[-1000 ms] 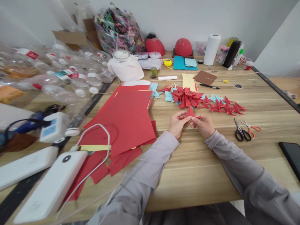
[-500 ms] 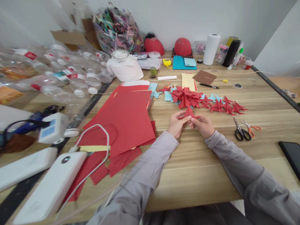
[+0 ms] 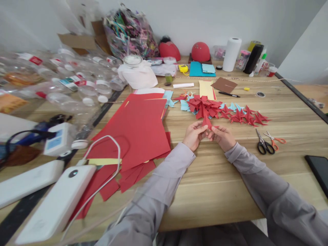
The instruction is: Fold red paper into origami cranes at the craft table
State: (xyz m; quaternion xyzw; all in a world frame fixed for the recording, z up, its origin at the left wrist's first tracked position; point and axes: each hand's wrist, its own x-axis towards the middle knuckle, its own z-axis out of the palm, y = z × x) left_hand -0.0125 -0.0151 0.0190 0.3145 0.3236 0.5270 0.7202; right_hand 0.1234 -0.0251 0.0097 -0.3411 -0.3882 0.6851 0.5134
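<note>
Between my two hands is a piece of folded red paper (image 3: pixel 206 122) with a pointed top. My left hand (image 3: pixel 192 135) pinches its left side, thumb on the near face. From the right, my right hand (image 3: pixel 222 137) grips the lower right part with thumb and fingers. The fingers behind the paper are partly hidden. Just beyond it lies a heap of red folded paper pieces (image 3: pixel 201 104), with light blue ones (image 3: pixel 232 106) among them. A row of spiky red folded pieces (image 3: pixel 248 116) stretches to the right.
Large red paper sheets (image 3: pixel 143 126) lie left of my hands. Black-handled scissors (image 3: pixel 265 145) and orange-handled scissors (image 3: pixel 275 140) rest at right, near a phone (image 3: pixel 319 172). White power banks (image 3: pixel 57 205) with a cable, plus plastic bottles (image 3: pixel 87 89), crowd the left side.
The folded red paper has tilted and narrowed slightly in my fingers. My right hand's fingers have shifted a little on its lower edge. The other things lie as before.
</note>
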